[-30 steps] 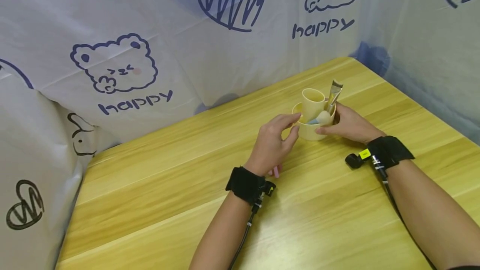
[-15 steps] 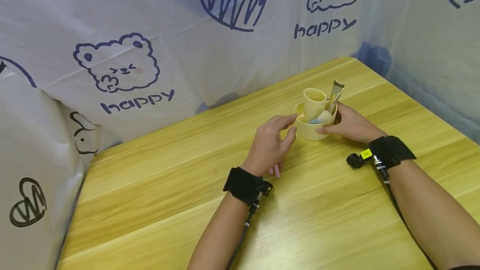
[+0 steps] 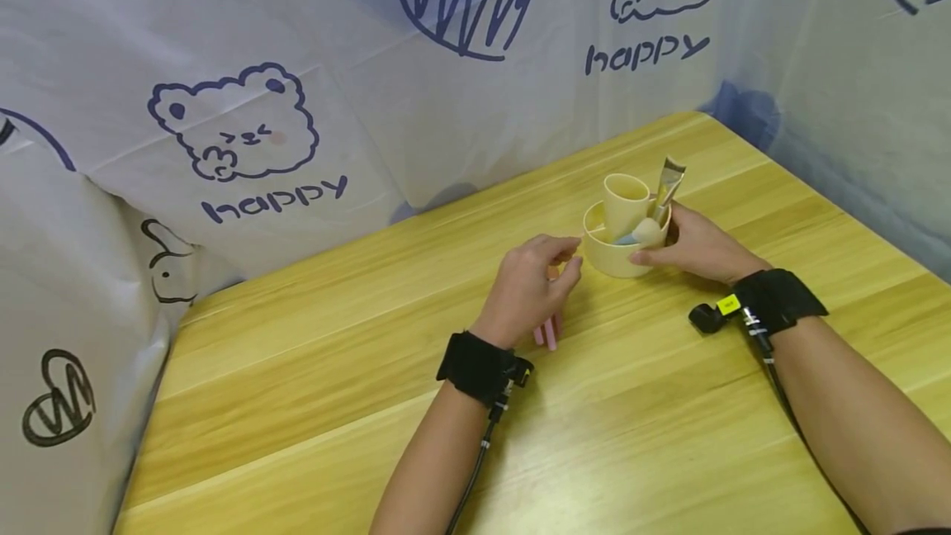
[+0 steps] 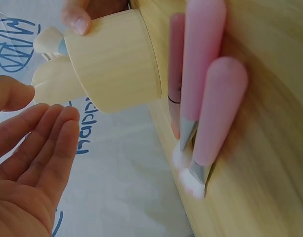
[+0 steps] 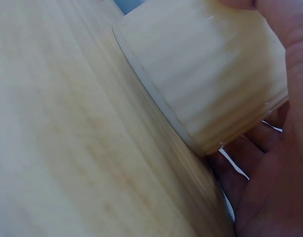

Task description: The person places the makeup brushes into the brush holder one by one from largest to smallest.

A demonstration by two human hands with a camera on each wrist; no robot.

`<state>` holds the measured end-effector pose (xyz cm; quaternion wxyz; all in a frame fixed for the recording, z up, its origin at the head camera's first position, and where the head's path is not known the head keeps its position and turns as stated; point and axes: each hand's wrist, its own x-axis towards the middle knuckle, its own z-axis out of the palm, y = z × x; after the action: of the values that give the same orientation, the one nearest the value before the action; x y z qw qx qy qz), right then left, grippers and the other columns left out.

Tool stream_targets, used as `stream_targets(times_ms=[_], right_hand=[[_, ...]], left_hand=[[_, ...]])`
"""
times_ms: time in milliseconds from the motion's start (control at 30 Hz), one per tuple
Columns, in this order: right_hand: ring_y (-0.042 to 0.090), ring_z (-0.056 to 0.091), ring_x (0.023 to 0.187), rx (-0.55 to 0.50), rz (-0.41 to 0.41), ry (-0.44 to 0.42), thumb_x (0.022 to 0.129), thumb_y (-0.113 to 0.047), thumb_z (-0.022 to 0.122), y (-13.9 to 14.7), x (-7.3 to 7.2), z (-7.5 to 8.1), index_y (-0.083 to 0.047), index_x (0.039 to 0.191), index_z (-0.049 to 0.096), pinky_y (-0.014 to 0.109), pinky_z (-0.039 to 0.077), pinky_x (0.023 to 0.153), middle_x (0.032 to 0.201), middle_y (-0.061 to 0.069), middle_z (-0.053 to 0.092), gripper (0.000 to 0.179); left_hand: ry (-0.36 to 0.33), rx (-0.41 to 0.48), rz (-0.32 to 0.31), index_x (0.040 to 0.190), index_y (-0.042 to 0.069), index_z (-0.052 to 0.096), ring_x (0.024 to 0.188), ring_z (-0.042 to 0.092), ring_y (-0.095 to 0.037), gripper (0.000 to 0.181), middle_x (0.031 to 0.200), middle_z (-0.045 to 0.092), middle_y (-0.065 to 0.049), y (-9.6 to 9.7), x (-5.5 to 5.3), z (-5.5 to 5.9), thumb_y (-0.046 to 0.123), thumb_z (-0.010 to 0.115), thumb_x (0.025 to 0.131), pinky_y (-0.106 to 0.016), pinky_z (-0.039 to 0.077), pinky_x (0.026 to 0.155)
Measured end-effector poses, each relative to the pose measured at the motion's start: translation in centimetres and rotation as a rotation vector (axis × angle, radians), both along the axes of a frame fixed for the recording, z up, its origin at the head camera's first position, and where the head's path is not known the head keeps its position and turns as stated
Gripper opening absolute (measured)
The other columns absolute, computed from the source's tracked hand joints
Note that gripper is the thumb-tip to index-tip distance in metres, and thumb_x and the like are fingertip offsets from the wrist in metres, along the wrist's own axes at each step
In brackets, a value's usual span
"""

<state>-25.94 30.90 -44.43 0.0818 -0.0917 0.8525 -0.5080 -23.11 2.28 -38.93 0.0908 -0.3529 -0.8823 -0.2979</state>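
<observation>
My right hand (image 3: 698,246) grips the right side of a cream round brush holder (image 3: 620,258), thumb at the front and fingers behind. The holder stands upright on the table with a taller cup section (image 3: 626,203) inside. A flat silver-ended brush (image 3: 669,180) and a fluffy white-headed makeup brush (image 3: 646,231) with a blue handle lean in it. My left hand (image 3: 523,287) hovers just left of the holder, holding nothing, its fingers loosely bent. Beneath it lie two pink-handled makeup brushes (image 4: 223,108) with pale bristles and a slimmer, darker pink stick (image 4: 175,64).
The wooden table (image 3: 312,370) carries the holder toward its far right corner. A white cloth (image 3: 357,106) with blue drawings hangs behind the table. Black straps with small cameras and cables sit on both wrists, the right strap (image 3: 776,304) beside the table's right part.
My left hand has drawn back a little to the left and down, away from the holder's rim. The pink brushes beneath it show slightly more. My right hand keeps its grip on the holder.
</observation>
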Motion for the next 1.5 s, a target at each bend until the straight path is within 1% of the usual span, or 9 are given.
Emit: stream_targets(times_ms=[300, 467, 633, 733, 833, 933, 1067, 1300, 1500], right_hand=[[0.038, 0.045, 0.146, 0.019, 0.001, 0.014, 0.091, -0.025, 0.081, 0.1, 0.0, 0.1, -0.013, 0.162, 0.024, 0.060, 0.034, 0.122, 0.159, 0.020, 0.043, 0.092], [0.039, 0.046, 0.145, 0.018, 0.009, 0.014, 0.091, -0.025, 0.080, 0.1, 0.1, 0.3, -0.013, 0.162, 0.025, 0.061, 0.034, 0.122, 0.158, 0.020, 0.044, 0.091], [0.038, 0.046, 0.144, 0.014, 0.009, 0.015, 0.092, -0.024, 0.080, 0.1, 0.2, 0.3, -0.013, 0.162, 0.025, 0.060, 0.035, 0.122, 0.157, 0.019, 0.045, 0.090], [0.037, 0.047, 0.144, 0.010, 0.013, 0.017, 0.092, -0.023, 0.080, 0.1, 0.2, 0.3, -0.013, 0.161, 0.026, 0.060, 0.035, 0.122, 0.157, 0.019, 0.045, 0.089], [0.037, 0.047, 0.144, 0.006, 0.015, 0.016, 0.092, -0.023, 0.080, 0.0, 0.3, 0.3, -0.013, 0.161, 0.026, 0.060, 0.035, 0.122, 0.156, 0.019, 0.045, 0.089], [0.037, 0.046, 0.144, 0.003, 0.013, 0.012, 0.092, -0.024, 0.080, 0.0, 0.3, 0.4, -0.014, 0.161, 0.025, 0.060, 0.034, 0.123, 0.157, 0.018, 0.045, 0.089], [0.037, 0.045, 0.144, 0.001, 0.013, 0.009, 0.092, -0.024, 0.080, 0.0, 0.4, 0.4, -0.013, 0.162, 0.025, 0.061, 0.033, 0.123, 0.157, 0.019, 0.045, 0.090], [0.037, 0.045, 0.145, -0.010, 0.016, 0.013, 0.092, -0.023, 0.080, 0.0, 0.3, 0.3, -0.013, 0.162, 0.025, 0.060, 0.033, 0.123, 0.157, 0.019, 0.045, 0.089], [0.036, 0.045, 0.145, -0.008, 0.016, 0.007, 0.092, -0.024, 0.080, 0.0, 0.1, 0.1, -0.014, 0.162, 0.025, 0.060, 0.033, 0.123, 0.158, 0.018, 0.044, 0.090]], left_hand=[[-0.066, -0.107, 0.050, 0.125, 0.004, 0.073, 0.102, 0.074, -0.020, 0.030, 0.114, 0.076, -0.010, -0.3, 0.0, 0.4, 0.023, 0.061, 0.104, -0.031, 0.061, 0.090], [-0.105, -0.136, 0.080, 0.120, 0.004, 0.074, 0.095, 0.074, -0.020, 0.029, 0.108, 0.077, -0.009, -0.6, -0.1, 0.5, 0.024, 0.060, 0.104, -0.031, 0.062, 0.086], [-0.147, -0.175, 0.147, 0.112, 0.005, 0.076, 0.091, 0.074, -0.020, 0.026, 0.102, 0.078, -0.009, -0.9, -0.4, 0.5, 0.024, 0.062, 0.103, -0.032, 0.062, 0.082], [-0.186, -0.191, 0.193, 0.112, 0.004, 0.076, 0.091, 0.074, -0.022, 0.026, 0.102, 0.078, -0.010, -1.2, -0.5, 0.5, 0.025, 0.063, 0.102, -0.033, 0.061, 0.079], [-0.231, -0.197, 0.221, 0.111, 0.003, 0.074, 0.083, 0.072, -0.022, 0.029, 0.100, 0.077, -0.011, -1.5, -0.7, 0.4, 0.029, 0.064, 0.102, -0.031, 0.059, 0.071], [-0.285, -0.201, 0.249, 0.107, 0.004, 0.071, 0.075, 0.067, -0.019, 0.028, 0.096, 0.076, -0.010, -1.8, -0.8, 0.2, 0.030, 0.066, 0.102, -0.027, 0.053, 0.062], [-0.344, -0.208, 0.285, 0.103, 0.005, 0.069, 0.074, 0.063, -0.017, 0.023, 0.097, 0.075, -0.009, -2.1, -1.0, 0.0, 0.027, 0.068, 0.099, -0.024, 0.048, 0.061], [-0.386, -0.264, 0.308, 0.100, 0.002, 0.070, 0.069, 0.055, -0.014, 0.023, 0.095, 0.071, -0.009, -2.4, -1.4, -0.2, 0.023, 0.076, 0.093, -0.021, 0.043, 0.057], [-0.420, -0.304, 0.309, 0.096, 0.004, 0.070, 0.062, 0.049, -0.013, 0.024, 0.085, 0.067, -0.007, -2.6, -1.4, -0.3, 0.027, 0.077, 0.093, -0.022, 0.038, 0.053]])
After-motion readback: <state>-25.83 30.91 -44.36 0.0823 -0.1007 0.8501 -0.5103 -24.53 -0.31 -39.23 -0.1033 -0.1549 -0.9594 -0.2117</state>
